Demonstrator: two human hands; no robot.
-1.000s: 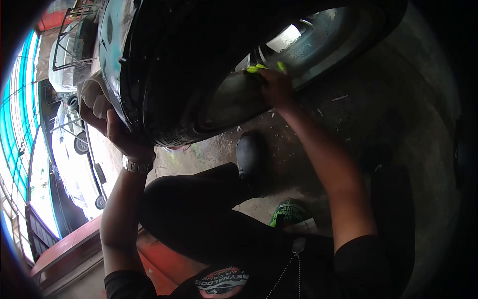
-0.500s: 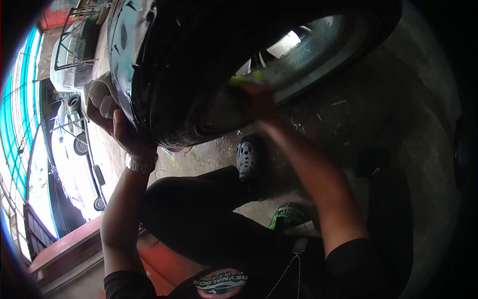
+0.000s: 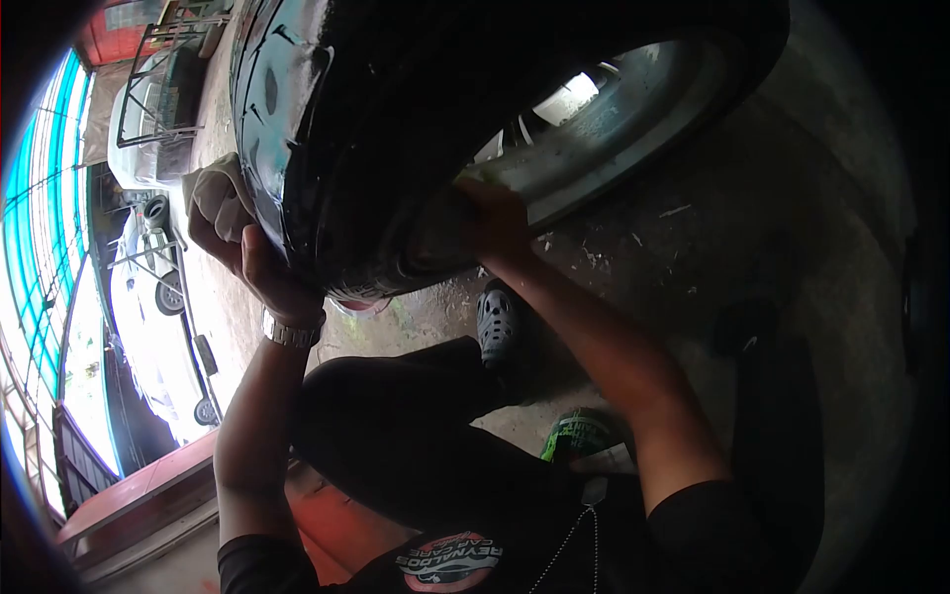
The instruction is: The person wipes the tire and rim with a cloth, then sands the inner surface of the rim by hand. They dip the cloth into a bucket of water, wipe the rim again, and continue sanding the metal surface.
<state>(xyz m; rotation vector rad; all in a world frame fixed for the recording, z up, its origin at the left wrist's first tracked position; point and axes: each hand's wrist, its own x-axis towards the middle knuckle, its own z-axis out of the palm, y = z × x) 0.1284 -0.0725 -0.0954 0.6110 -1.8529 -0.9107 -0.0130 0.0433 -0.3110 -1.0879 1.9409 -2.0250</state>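
Note:
My left hand (image 3: 272, 277), with a metal watch (image 3: 290, 328) on its wrist, grips the edge of a glossy dark car panel (image 3: 272, 119). A beige-grey cloth (image 3: 220, 196) is bunched under its fingers, and the thumb lies on the near side. My right hand (image 3: 500, 226) reaches into the dark wheel arch, close to the tyre and the wheel (image 3: 569, 139). Its fingers are closed and mostly in shadow. Only a faint greenish tint shows by them, so what they hold is hard to make out.
My clog (image 3: 496, 322) and a green-and-black shoe (image 3: 579, 436) are on the concrete floor (image 3: 643, 257), below the panel. Several cars and loose wheels (image 3: 170, 294) stand at the left. A red ledge (image 3: 148, 485) runs behind my left arm.
My right hand has shifted slightly left and down, and the yellow-green item at its fingers is now nearly hidden. The left hand keeps its hold; the view has shifted slightly.

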